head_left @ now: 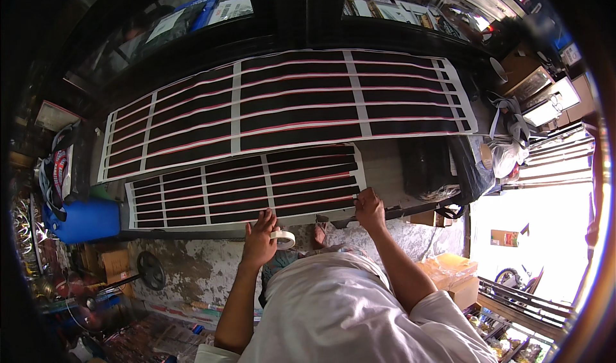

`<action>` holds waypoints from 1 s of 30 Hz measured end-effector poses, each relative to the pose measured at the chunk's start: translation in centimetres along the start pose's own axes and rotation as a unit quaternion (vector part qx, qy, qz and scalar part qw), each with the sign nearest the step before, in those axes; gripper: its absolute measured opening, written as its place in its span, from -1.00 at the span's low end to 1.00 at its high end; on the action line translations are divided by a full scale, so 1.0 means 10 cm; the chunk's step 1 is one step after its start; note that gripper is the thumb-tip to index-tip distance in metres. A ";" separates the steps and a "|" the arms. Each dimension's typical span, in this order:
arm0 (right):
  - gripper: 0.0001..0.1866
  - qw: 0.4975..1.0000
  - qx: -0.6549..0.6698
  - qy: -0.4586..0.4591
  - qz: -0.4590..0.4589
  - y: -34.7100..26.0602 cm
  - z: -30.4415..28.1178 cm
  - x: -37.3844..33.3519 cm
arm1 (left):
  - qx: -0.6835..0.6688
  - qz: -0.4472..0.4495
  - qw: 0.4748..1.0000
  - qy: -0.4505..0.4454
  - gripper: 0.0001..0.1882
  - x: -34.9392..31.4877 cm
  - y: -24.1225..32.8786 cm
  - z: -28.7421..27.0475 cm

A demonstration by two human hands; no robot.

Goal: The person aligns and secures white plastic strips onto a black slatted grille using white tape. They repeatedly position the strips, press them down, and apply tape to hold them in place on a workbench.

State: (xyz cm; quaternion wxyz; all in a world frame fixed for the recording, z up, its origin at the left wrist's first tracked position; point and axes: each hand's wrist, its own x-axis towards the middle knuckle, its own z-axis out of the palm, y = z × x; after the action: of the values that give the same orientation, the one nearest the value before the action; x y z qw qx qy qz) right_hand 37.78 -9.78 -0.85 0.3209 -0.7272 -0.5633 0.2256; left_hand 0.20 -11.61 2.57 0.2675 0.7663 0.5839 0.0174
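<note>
Two long sheets lie across the dark worktable: a larger far sheet (295,106) and a smaller near sheet (237,193). Each shows rows of black bands parted by thin white and red lines, with pale strips crossing them. The fingers of my left hand (259,240) rest stretched on the near sheet's front edge. A roll of cream tape (283,239) hangs at that hand's thumb side, seemingly looped over the thumb. At the near sheet's right end, my right hand (370,210) is closed in a pinch. What its fingertips grip is hidden.
A blue drum (83,220) stands left of the table. Black wrapped bundles (430,164) lie at the table's right. Glass-fronted shelving (295,16) rises behind. A cardboard box (459,286) stands to my right, and a black wheel (151,270) is low on the left.
</note>
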 end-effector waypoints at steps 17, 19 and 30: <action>-0.73 0.999 0.017 -0.005 0.030 0.08 0.03 0.05 | -0.079 -0.043 0.996 -0.010 -0.46 -0.02 0.01 0.03; -0.73 1.000 0.015 -0.003 0.026 0.08 0.02 0.05 | -0.082 -0.041 0.996 -0.005 -0.45 -0.02 0.01 0.05; -0.74 0.995 -0.071 0.049 -0.047 0.18 -0.05 0.18 | -0.022 0.049 0.995 0.090 -0.23 -0.06 0.06 0.07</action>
State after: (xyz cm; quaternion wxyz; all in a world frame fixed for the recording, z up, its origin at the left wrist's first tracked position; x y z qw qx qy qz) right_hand 39.82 -8.49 -1.71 0.3060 -0.7312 -0.5947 0.1342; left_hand 0.83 -12.49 2.39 0.2291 0.7831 0.5671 0.1121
